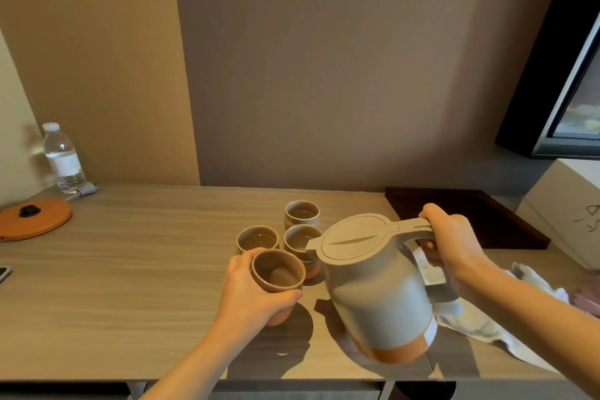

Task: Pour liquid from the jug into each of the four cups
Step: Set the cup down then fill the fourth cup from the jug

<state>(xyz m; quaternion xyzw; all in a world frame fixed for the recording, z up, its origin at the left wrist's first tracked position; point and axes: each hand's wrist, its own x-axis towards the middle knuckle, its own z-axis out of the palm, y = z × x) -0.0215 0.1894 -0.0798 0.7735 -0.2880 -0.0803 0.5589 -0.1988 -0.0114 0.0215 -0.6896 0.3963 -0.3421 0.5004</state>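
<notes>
My right hand [449, 242] grips the handle of a grey jug [380, 289] with an orange base and a closed lid, held above the table and tilted slightly left. Its spout sits just over the rim of the middle right cup [300, 240]. My left hand [251, 294] holds the nearest cup [277, 273], lifted off the table and tipped toward me; I see no liquid in it. Liquid shows inside the left cup [257, 238], the middle right cup and the far cup [302, 213], which stand close together on the wooden table [130, 286].
A water bottle [63, 159] stands at the back left beside an orange round lid [32, 217] with a black knob. A dark tray [470, 216] lies at the back right, a white box [565, 208] beyond it, and a white cloth [487, 325] under my right forearm.
</notes>
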